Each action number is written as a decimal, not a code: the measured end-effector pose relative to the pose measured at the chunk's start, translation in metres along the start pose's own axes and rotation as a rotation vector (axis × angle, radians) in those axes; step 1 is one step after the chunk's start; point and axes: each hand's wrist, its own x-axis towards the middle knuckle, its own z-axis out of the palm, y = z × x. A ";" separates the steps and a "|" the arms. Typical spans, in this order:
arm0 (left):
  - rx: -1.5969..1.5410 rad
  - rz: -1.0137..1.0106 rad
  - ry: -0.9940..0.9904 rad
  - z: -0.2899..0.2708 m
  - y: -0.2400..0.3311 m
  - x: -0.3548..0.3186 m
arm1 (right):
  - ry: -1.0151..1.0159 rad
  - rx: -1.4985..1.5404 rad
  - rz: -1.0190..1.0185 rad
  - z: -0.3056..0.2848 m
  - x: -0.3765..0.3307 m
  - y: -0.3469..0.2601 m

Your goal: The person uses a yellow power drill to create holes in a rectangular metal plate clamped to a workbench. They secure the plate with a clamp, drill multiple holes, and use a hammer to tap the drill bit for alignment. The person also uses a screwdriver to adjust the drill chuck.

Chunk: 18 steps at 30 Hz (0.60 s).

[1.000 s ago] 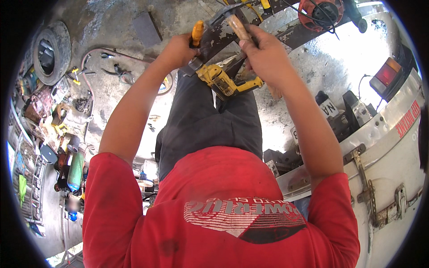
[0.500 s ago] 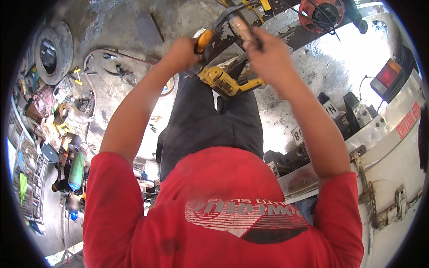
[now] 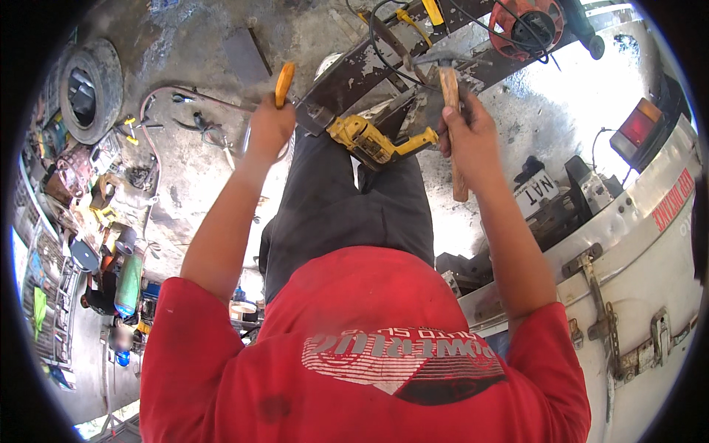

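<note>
My left hand [image 3: 272, 127] is closed around a tool with an orange handle [image 3: 284, 83]. The handle stands up out of the fist, and its other end is hidden. In my right hand [image 3: 470, 133] is a hammer [image 3: 450, 87], gripped by its wooden handle with the head pointing away from me. Between the two hands, in front of my thighs, lies a yellow and black power drill [image 3: 369, 142] with its chuck toward the left. Neither hand touches the drill. Past it runs a dark, scuffed metal beam [image 3: 354, 77] with peeling paint.
A red cable reel [image 3: 526, 28] stands at the far right by a black cord. On the right is a pale vehicle body [image 3: 650, 288] with a tail light [image 3: 639, 122]. A tyre [image 3: 90, 90], a hose [image 3: 156, 159], a green cylinder [image 3: 128, 284] and scattered tools lie left.
My hands have moved apart. The left hand went left and nearer with the orange-handled tool; the right went right and nearer, bringing the hammer more upright. The drill stays about where it was.
</note>
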 end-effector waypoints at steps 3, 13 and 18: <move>0.007 -0.194 -0.084 0.018 0.008 -0.018 | -0.014 -0.008 0.043 0.002 -0.007 0.019; -0.011 -0.313 -0.113 0.052 0.021 -0.017 | -0.031 -0.015 0.097 0.008 -0.005 0.052; -0.255 -0.279 -0.135 0.056 0.007 -0.019 | -0.041 -0.009 0.108 0.012 -0.004 0.062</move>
